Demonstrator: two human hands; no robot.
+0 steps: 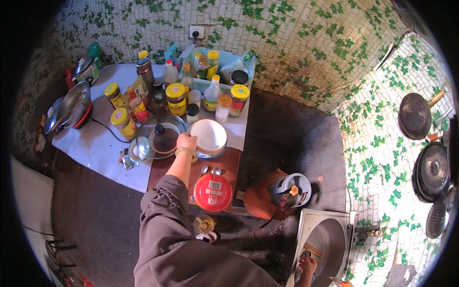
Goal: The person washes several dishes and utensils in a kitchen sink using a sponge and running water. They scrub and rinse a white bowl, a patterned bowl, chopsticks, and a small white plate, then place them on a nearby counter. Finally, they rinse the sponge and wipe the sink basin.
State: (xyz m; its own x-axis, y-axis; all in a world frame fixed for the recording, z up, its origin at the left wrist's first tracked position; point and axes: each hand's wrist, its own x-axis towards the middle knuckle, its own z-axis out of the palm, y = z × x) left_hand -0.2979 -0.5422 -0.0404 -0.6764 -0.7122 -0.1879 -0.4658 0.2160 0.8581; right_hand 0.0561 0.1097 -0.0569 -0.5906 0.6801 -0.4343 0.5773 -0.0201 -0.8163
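My left hand [187, 141], with a pale bangle at its wrist, is closed at the left rim of a white bowl [209, 135]. Under that bowl shows a blue-rimmed dish [212, 155]. Just left of the hand lies a glass lid [143, 125] with a black knob, a bowl visible through it. Far to the lower right, my right hand [307, 266] is at the near side of the steel sink [331, 233], partly cut off by the frame. Its fingers are bent beside wooden chopsticks [313, 250] and a patterned dish; what they hold is unclear.
Sauce jars [176, 98] and bottles crowd the table's back, before a blue plastic bin [229, 57]. Near the front edge are spoons [216, 171] and a red-lidded tub [213, 192]. A gas cylinder [276, 193] stands between table and sink. Pans [415, 116] hang on the right wall.
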